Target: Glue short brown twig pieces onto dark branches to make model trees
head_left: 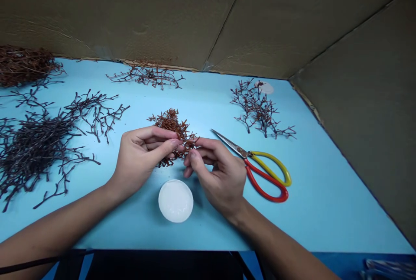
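Both hands meet over a small pile of reddish-brown twig pieces (169,122) in the middle of the table. My left hand (139,156) pinches a brown twig piece (178,136) between thumb and fingertips. Close by on the right, my right hand (219,169) has its thumb and forefinger together at a spiky brown piece (191,142); whether it is the same piece I cannot tell. Below the hands stands a small white bowl (176,201) of white stuff. Scissors (250,156) with one red and one yellow handle lie right of my right hand.
Dark branching twigs (35,145) are heaped at the left, with a reddish-brown bundle (26,65) behind. Thin brown twigs (147,76) lie along the back. More branched twigs (260,109) partly cover a white disc (267,88) at the right. Cardboard walls (162,15) edge the blue table (325,202).
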Tool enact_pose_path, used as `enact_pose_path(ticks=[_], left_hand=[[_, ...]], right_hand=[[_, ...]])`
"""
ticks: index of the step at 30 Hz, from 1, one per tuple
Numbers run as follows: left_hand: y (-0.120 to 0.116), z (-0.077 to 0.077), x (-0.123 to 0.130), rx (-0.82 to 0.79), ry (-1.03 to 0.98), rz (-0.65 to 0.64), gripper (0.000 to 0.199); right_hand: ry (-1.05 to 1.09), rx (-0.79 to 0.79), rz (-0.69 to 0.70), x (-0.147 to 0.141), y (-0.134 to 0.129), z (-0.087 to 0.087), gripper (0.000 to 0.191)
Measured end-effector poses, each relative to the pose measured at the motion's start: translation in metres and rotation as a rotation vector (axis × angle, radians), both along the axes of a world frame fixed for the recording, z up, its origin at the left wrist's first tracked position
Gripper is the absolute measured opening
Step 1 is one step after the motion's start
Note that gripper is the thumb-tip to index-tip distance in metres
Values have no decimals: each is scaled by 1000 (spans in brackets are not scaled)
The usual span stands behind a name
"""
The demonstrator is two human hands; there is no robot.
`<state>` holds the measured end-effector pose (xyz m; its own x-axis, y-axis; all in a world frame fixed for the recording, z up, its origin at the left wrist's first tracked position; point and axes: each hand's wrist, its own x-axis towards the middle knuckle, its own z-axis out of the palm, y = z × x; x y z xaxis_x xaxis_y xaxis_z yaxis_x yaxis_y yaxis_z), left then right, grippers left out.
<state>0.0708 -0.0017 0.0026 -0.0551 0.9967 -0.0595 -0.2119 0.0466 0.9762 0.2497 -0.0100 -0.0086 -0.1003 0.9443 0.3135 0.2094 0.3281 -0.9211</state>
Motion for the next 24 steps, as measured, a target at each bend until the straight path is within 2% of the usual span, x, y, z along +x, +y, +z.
enact_pose_path(ticks=[2, 6, 14, 19, 24], left_hand=[[-2, 0, 1, 10, 7, 0, 8], [-6, 0, 2, 28, 21, 6, 9], [-10, -1, 3, 122, 107, 41, 6], [-10, -3, 4, 236, 176, 77, 15], [-10, -6, 4, 275, 211, 96, 21]], right_hand=[[14, -17, -13, -1, 1, -1, 2], [-23, 8, -40, -2, 3, -2, 9], [-182, 178, -55, 0, 3, -4, 16], [-224, 322, -65, 1, 4, -6, 17], [-249, 369, -56, 2, 4, -8, 17]])
